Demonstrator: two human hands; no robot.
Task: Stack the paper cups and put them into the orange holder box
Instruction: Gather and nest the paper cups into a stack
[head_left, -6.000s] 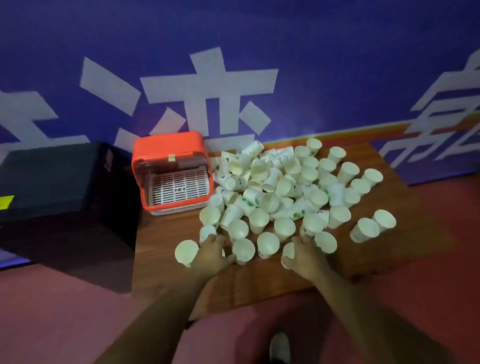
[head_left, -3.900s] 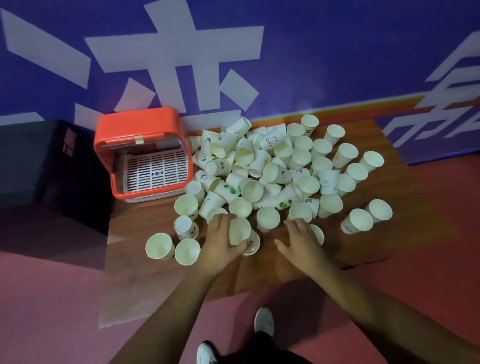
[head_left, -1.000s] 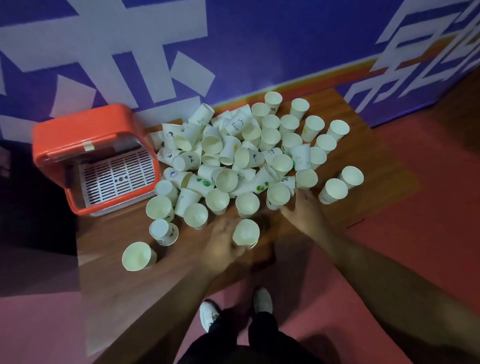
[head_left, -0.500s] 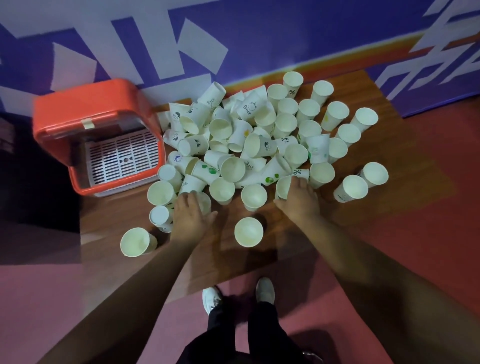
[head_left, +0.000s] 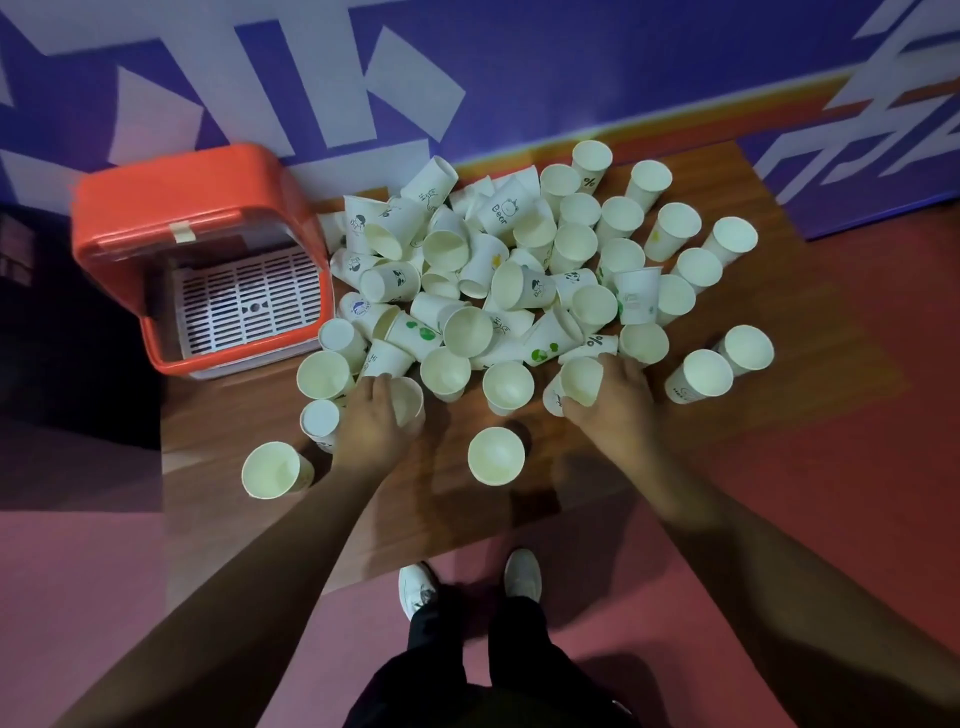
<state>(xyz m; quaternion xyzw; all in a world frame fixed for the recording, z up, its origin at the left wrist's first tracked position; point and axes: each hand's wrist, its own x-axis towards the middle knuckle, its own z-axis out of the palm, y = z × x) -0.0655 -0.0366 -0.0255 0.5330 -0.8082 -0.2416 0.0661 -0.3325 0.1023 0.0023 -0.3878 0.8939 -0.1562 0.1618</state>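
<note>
Right hand (head_left: 613, 410) fingers clamped on cup (head_left: 581, 380), mouth tilted up toward 11 o'clock, left hand (head_left: 371, 423) fingers wrapped round upright cup (head_left: 408, 400), orange holder box (head_left: 202, 260) at 10 o'clock, opening facing up.

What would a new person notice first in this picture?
First, the big heap of white paper cups covering the wooden table, some upright, some tipped over. Then the orange holder box at the table's left end, still without cups. Both hands, left and right, each grip a cup at the near edge.
</note>
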